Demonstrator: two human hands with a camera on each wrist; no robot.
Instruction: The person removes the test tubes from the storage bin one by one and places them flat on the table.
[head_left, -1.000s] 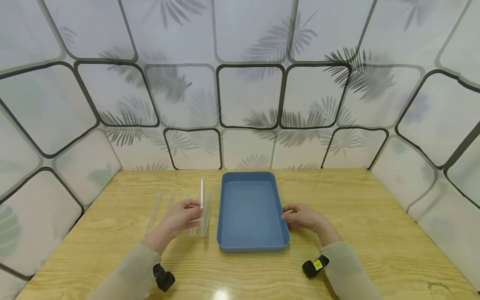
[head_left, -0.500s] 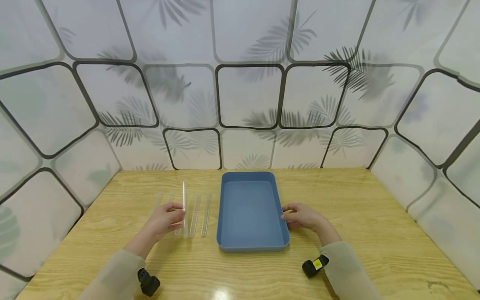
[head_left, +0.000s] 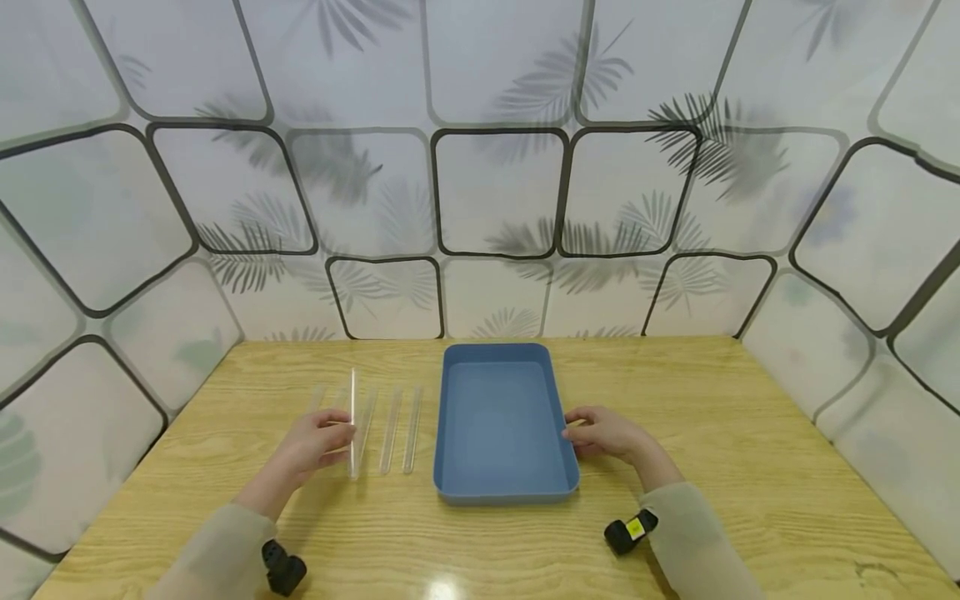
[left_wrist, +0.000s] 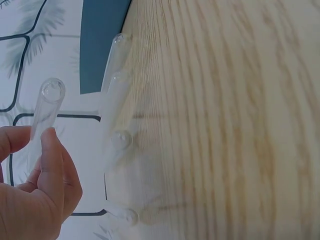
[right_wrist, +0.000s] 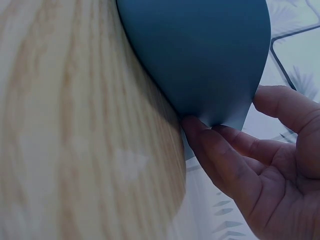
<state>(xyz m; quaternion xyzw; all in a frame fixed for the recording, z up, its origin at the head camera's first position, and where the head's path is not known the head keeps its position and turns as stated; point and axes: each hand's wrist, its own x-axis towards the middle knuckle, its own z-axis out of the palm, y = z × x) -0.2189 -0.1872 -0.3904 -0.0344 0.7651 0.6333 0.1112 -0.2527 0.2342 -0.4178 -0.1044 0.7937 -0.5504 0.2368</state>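
Note:
My left hand [head_left: 311, 446] pinches a clear test tube [head_left: 353, 450] between thumb and fingers. In the left wrist view the rounded end of this test tube [left_wrist: 52, 92] sticks up past the fingertips, above the table. Several similar clear tubes [head_left: 390, 432] lie side by side below and around that hand, partly hidden behind it. A shallow blue rectangular tray [head_left: 572, 483] stands to their right. My right hand [head_left: 603, 433] holds the tray's right side, thumb at the rim and fingers against the outer wall [right_wrist: 200, 65].
A light wooden table [head_left: 675, 392] carries everything. Patterned cloth walls [head_left: 495, 192] rise behind it and on both sides. The tray stands between my two hands, with one tube [head_left: 412, 429] lying close to its left side.
My left hand has moved left with its test tube, away from the tray and over the other lying tubes. My right hand and the tray have stayed in place.

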